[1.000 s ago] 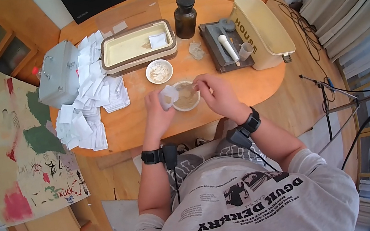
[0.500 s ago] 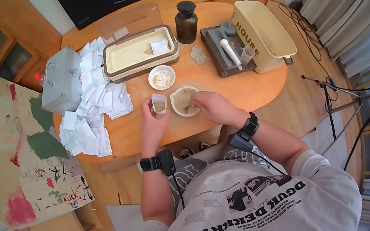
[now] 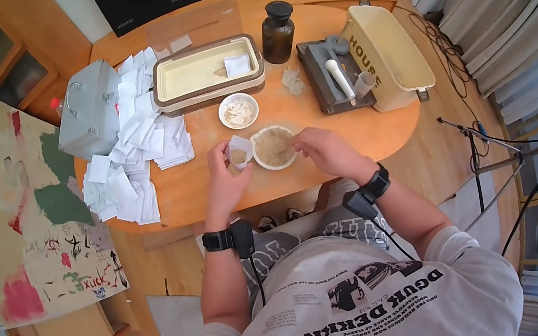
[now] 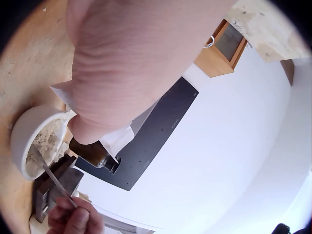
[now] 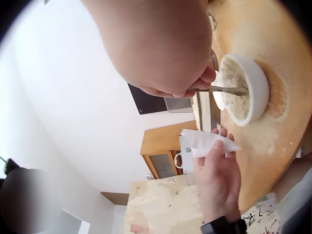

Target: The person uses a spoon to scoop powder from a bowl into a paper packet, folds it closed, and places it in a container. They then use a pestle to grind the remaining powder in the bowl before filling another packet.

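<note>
My left hand (image 3: 225,181) pinches an open white paper packet (image 3: 239,149) with some brownish powder inside. The packet stands beside the left rim of a white bowl (image 5: 259,90) that holds grey-brown powder (image 3: 272,146). At the bowl's right side, my right hand (image 3: 329,151) grips a metal spoon (image 5: 222,89) by its handle. The spoon's tip dips into the powder, as both wrist views show. A second, smaller white bowl (image 3: 254,102) with pale powder sits just behind.
Many folded white paper packets (image 3: 134,130) lie heaped at the left beside a grey metal case (image 3: 83,113). Behind are a cream tray box (image 3: 196,75) and a dark jar (image 3: 278,35). A dark tray (image 3: 315,82) with a white pestle-like tool (image 3: 338,77) and a cream bin (image 3: 399,50) stand right.
My left hand drew the packet leftward off the bowl's rim, then back slightly nearer. My right hand moved in over the bowl with the spoon, then back toward its right rim.
</note>
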Demonstrator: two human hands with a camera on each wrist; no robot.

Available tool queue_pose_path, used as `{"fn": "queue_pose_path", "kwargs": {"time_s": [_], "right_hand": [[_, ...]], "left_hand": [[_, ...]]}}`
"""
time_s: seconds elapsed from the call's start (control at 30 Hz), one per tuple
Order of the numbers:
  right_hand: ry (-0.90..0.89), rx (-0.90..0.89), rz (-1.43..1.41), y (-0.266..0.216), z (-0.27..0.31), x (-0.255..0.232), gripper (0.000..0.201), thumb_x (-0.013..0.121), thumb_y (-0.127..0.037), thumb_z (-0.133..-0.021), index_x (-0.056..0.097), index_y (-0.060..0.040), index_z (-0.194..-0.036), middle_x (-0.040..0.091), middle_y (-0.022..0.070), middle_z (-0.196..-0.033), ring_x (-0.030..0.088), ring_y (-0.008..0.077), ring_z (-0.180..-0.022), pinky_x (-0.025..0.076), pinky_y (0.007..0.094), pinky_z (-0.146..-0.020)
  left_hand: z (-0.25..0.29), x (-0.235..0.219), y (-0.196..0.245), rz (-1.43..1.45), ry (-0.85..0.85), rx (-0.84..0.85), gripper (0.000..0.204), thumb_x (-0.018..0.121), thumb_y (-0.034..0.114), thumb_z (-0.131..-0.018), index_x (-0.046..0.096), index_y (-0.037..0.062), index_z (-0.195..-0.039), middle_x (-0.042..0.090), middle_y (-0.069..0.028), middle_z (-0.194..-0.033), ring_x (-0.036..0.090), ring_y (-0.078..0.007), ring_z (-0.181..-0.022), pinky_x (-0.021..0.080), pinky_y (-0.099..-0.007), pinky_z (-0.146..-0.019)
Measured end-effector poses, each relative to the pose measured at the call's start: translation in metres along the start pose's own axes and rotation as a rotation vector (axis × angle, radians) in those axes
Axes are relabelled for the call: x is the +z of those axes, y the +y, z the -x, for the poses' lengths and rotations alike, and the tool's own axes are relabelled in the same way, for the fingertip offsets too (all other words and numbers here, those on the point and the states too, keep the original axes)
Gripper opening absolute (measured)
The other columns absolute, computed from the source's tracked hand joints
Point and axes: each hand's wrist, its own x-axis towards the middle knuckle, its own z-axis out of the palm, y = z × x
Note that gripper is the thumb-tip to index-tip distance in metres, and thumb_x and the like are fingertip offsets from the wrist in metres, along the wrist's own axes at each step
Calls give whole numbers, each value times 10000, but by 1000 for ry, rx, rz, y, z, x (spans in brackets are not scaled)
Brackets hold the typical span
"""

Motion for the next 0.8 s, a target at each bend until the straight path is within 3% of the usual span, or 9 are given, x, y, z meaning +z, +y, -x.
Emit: {"fn": "queue_pose_path", "kwargs": {"time_s": [0.2, 0.3, 0.4, 0.47, 0.6, 0.7, 0.77, 0.8], "right_hand": [[-114, 63, -15, -8, -4, -19, 144, 576, 1, -900, 627, -10, -1034, 633, 166, -884, 638, 343, -801, 528, 413, -735], [-105, -57, 64, 6, -4, -6, 149, 572, -9, -917, 633, -7, -1052, 639, 170, -901, 637, 346, -789, 525, 411, -729], [-22, 36, -37, 2, -5, -3, 116, 567, -20, -938, 628, 1, -1034, 646, 188, -913, 634, 375, -798, 520, 429, -735], [132, 104, 15, -5, -8, -12, 99, 554, -33, -956, 623, 11, -1012, 646, 201, -903, 635, 394, -819, 519, 440, -744], [177, 154, 139, 8, -12, 0, 119, 543, -60, -974, 621, 25, -1004, 648, 204, -858, 636, 409, -806, 522, 449, -728], [200, 258, 94, 19, -10, 20, 163, 533, -101, -996, 624, 33, -1008, 664, 185, -815, 661, 341, -733, 527, 406, -677], [222, 528, -250, 21, -9, 29, 189, 529, -129, -1009, 624, 34, -992, 683, 146, -788, 669, 222, -679, 524, 340, -638], [223, 530, -254, 22, -8, 34, 189, 529, -129, -1009, 624, 34, -992, 683, 146, -788, 669, 222, -679, 524, 340, -638]], "left_hand": [[-1, -1, 0, -70, -5, 21, 658, 738, 39, -841, 394, 26, -1402, 467, -145, -1356, 486, -248, -1308, 439, -383, -1103], [-1, 0, 9, -79, -28, 24, 628, 737, 48, -843, 414, 24, -1381, 465, -136, -1351, 479, -249, -1311, 444, -389, -1101], [2, -3, 10, -116, -23, 48, 627, 742, 53, -835, 423, 31, -1374, 466, -132, -1337, 485, -258, -1290, 448, -389, -1081], [3, -3, 7, -152, -5, 62, 629, 746, 54, -826, 431, 36, -1370, 473, -135, -1319, 492, -266, -1270, 452, -386, -1060], [1, -1, 9, -220, 18, 101, 617, 756, 53, -799, 470, 46, -1346, 491, -149, -1265, 511, -293, -1204, 454, -370, -998], [3, -2, 15, -263, 30, 116, 601, 760, 58, -794, 492, 41, -1331, 499, -158, -1250, 511, -310, -1190, 455, -369, -990], [4, -3, 19, -281, 21, 106, 603, 761, 61, -795, 492, 42, -1334, 498, -161, -1249, 511, -320, -1189, 454, -376, -997], [4, -3, 20, -296, 11, 100, 606, 762, 65, -795, 493, 43, -1337, 498, -164, -1249, 510, -331, -1188, 452, -382, -1003]]}}
